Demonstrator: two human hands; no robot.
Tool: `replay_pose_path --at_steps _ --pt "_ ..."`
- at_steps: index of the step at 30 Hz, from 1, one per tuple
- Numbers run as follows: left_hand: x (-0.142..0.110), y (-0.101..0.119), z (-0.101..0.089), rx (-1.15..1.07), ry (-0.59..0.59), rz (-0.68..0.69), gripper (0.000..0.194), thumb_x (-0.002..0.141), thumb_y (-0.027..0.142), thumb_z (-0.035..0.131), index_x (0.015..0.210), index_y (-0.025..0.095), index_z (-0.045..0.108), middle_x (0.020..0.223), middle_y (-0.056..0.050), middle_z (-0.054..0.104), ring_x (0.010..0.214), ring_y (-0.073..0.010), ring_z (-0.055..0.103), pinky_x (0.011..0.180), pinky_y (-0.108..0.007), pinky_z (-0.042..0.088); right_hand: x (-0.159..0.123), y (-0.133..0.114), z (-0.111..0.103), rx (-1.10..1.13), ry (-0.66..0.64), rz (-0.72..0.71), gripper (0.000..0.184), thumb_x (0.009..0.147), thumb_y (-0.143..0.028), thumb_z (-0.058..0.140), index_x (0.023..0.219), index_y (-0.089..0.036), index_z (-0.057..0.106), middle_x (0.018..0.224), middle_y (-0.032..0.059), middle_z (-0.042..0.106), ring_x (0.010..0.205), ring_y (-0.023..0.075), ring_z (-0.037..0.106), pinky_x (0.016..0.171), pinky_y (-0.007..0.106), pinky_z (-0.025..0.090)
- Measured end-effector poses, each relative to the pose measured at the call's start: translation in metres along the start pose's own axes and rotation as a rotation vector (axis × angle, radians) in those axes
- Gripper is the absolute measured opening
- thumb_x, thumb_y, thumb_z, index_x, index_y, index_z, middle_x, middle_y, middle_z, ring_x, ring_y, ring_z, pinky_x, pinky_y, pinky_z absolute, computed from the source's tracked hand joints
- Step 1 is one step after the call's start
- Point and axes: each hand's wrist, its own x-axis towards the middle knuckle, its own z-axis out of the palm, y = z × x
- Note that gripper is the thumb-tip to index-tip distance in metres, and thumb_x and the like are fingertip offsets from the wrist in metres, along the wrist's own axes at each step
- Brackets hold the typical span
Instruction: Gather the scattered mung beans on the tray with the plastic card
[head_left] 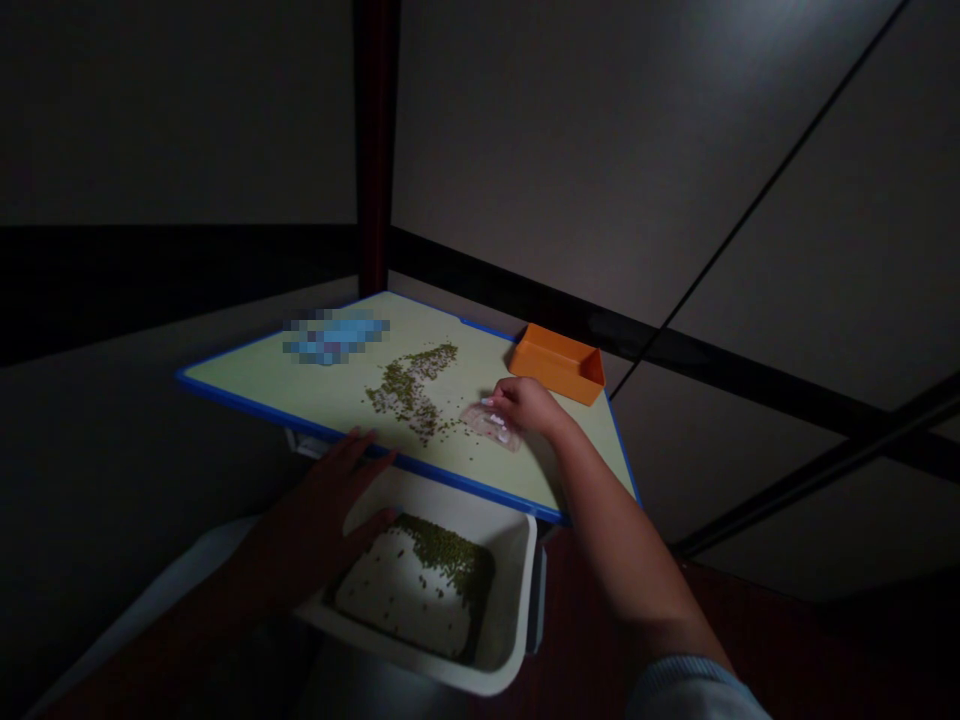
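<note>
My right hand [529, 403] rests low over the right part of the yellow tabletop [517, 482], its fingertips pinched together. A small white bit shows at the fingertips; what it is I cannot make out. Just under them lies a pinkish, see-through flat piece [480, 420] with white marks or bits on it. Left of it, small green beans [405, 385] mixed with paler bits are scattered in a curved band. My left hand [330, 515] is in shadow, fingers spread, by the table's blue front edge. Its thumb reaches over the white basin [525, 600], which contains more green beans [446, 555].
An orange open box [555, 362] stands at the table's back right. A blurred-out blue item [337, 337] lies at the back left. Walls [645, 130] rise close behind the table, and a dark red post [375, 150] stands at the corner.
</note>
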Motion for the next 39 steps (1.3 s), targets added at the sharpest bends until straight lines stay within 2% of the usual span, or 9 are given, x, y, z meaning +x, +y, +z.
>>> replay_pose_path --at_steps 6,10,16,21,39 --pt "-0.001 -0.004 0.006 0.003 0.020 0.011 0.069 0.083 0.070 0.040 0.140 0.030 0.043 0.156 -0.009 0.036 0.144 -0.0330 0.032 0.114 -0.054 0.036 -0.003 0.005 -0.007 0.112 -0.097 -0.041 0.027 0.084 -0.031 0.059 0.063 -0.015 0.055 0.055 -0.0040 0.050 0.052 0.0081 0.040 0.053 0.021 0.026" --pt "-0.002 -0.004 0.005 -0.001 0.019 0.012 0.069 0.084 0.070 0.039 0.139 0.029 0.044 0.156 -0.010 0.036 0.144 -0.0334 0.033 0.114 -0.055 0.036 -0.006 0.008 -0.016 0.198 -0.188 0.023 0.024 0.082 -0.029 0.059 0.062 -0.016 0.053 0.053 -0.0029 0.055 0.051 0.0087 0.046 0.054 0.021 0.032" --pt "-0.001 0.000 0.001 -0.006 0.011 0.005 0.071 0.083 0.071 0.038 0.138 0.026 0.046 0.154 -0.013 0.038 0.143 -0.0342 0.035 0.113 -0.055 0.037 -0.012 0.016 -0.032 0.227 -0.285 0.059 0.020 0.078 -0.026 0.059 0.061 -0.015 0.056 0.049 -0.0040 0.054 0.049 0.0086 0.046 0.055 0.023 0.035" --pt "-0.002 -0.002 0.004 -0.007 0.020 0.005 0.071 0.083 0.071 0.037 0.140 0.029 0.042 0.157 -0.010 0.035 0.144 -0.0338 0.032 0.113 -0.056 0.036 -0.013 0.020 -0.033 0.241 -0.332 0.075 0.017 0.076 -0.025 0.059 0.063 -0.014 0.060 0.050 -0.0037 0.054 0.048 0.0085 0.047 0.055 0.023 0.036" --pt "-0.002 -0.004 0.006 -0.007 0.027 0.004 0.070 0.083 0.071 0.038 0.140 0.029 0.043 0.156 -0.009 0.036 0.145 -0.0319 0.031 0.115 -0.054 0.035 -0.009 0.011 -0.022 0.104 -0.262 0.054 0.018 0.079 -0.020 0.057 0.061 -0.015 0.059 0.050 -0.0037 0.054 0.050 0.0084 0.047 0.055 0.022 0.033"
